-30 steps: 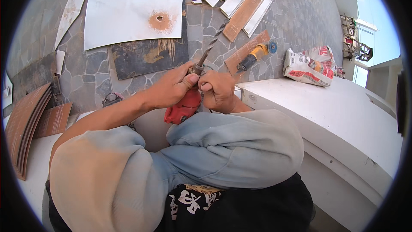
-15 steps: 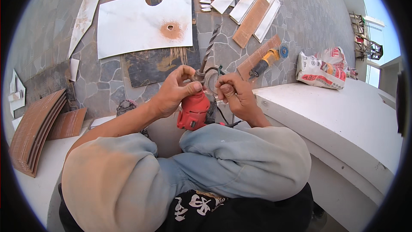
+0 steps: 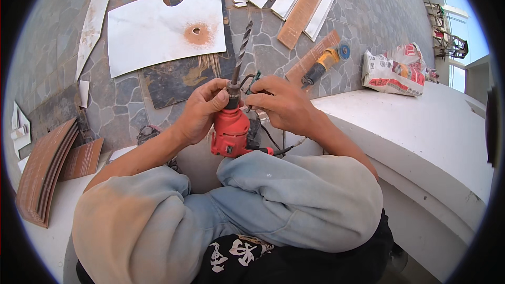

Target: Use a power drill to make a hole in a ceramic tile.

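A red corded drill [image 3: 229,134] stands upright at my knees, with a long spiral bit [image 3: 243,47] pointing away from me. My left hand [image 3: 202,113] grips it around the metal chuck [image 3: 233,89], thumb across the collar. Just right of the chuck, my right hand [image 3: 281,105] has its fingers closed on a small dark key-like piece [image 3: 255,79] wrapped in green, beside a looped black cord. Its fingertips partly hide that piece.
A white board [image 3: 147,31] with holes lies ahead on dark sheeting. White and brown strips [image 3: 300,13], a yellow grinder [image 3: 321,68] and bags [image 3: 392,76] lie right. Curved brown boards [image 3: 44,168] are stacked left. A white ledge [image 3: 415,142] runs along my right.
The drill has turned more upright, its bit swinging left. My right hand has come away from the chuck, rightward, and now holds the green-wrapped piece. My left hand stays on the chuck.
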`<state>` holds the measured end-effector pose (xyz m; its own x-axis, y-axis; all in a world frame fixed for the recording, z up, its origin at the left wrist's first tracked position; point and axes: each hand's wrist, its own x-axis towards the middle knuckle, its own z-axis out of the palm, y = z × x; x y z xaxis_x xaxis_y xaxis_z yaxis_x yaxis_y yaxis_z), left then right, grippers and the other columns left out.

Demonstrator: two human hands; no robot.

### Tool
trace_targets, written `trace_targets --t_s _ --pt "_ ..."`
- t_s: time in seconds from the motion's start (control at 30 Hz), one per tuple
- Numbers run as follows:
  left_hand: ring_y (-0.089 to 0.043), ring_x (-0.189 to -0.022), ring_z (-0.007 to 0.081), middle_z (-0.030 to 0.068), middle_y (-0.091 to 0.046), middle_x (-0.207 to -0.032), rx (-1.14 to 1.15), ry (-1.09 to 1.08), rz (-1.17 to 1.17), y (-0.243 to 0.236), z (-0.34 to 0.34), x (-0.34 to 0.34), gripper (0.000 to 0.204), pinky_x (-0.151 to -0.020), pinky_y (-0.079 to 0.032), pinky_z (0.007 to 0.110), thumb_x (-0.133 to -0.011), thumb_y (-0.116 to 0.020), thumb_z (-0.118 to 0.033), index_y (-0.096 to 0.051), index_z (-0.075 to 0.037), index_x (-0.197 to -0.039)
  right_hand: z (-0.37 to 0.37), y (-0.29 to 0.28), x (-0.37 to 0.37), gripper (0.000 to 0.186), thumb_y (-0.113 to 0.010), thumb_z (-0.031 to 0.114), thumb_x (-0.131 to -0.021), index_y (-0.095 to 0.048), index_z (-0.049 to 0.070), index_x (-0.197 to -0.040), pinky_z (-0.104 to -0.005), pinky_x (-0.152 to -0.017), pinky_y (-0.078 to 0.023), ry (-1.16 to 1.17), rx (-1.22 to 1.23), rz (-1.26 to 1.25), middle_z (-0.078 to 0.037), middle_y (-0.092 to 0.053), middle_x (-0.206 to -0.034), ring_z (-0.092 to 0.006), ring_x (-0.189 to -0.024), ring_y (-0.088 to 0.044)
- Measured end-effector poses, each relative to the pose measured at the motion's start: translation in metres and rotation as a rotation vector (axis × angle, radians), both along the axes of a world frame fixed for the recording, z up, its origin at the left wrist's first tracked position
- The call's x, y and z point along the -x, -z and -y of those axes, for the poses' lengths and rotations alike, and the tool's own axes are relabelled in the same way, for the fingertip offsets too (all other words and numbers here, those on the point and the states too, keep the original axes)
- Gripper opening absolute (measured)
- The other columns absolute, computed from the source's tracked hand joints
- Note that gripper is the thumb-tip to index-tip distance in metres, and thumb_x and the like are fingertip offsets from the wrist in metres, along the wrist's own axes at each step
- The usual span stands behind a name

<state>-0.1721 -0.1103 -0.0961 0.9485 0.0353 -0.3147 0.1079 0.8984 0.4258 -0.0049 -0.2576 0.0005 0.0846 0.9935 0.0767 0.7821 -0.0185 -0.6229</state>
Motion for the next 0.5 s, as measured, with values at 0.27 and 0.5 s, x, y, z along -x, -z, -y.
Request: trace_targets --t_s 0.27,0.5 --pt "-0.065 -0.102 0.0148 0.0073 -0.067 -0.112 0.04 0.017 -0.015 0.001 -0.001 0.001 0.034 -0.093 -0.051 0.032 -0.099 -0.066 -0.027 -0.057 -0.003 -0.122 -0.005 -0.001 -0.008 0.04 -0.068 -0.009 -0.067 -0.068 0.008 -0.103 -0.0402 -0.07 -0.05 -0.184 0.052 0.031 -0.01 -0.062 -0.102 -0.0299 -0.091 -0.061" --pt "-0.061 -0.102 0.011 0.0049 -0.065 -0.112 0.033 0.073 0.028 0.004 -0.006 0.0 0.03 -0.093 -0.049 0.028 -0.1 -0.064 -0.029 -0.058 -0.005 -0.117 -0.02 -0.013 -0.015 0.037 -0.068 -0.008 -0.066 -0.065 0.007 -0.1 -0.0393 -0.067 -0.047 -0.303 0.072 0.087 -0.009 -0.059 -0.096 -0.0276 -0.087 -0.058"
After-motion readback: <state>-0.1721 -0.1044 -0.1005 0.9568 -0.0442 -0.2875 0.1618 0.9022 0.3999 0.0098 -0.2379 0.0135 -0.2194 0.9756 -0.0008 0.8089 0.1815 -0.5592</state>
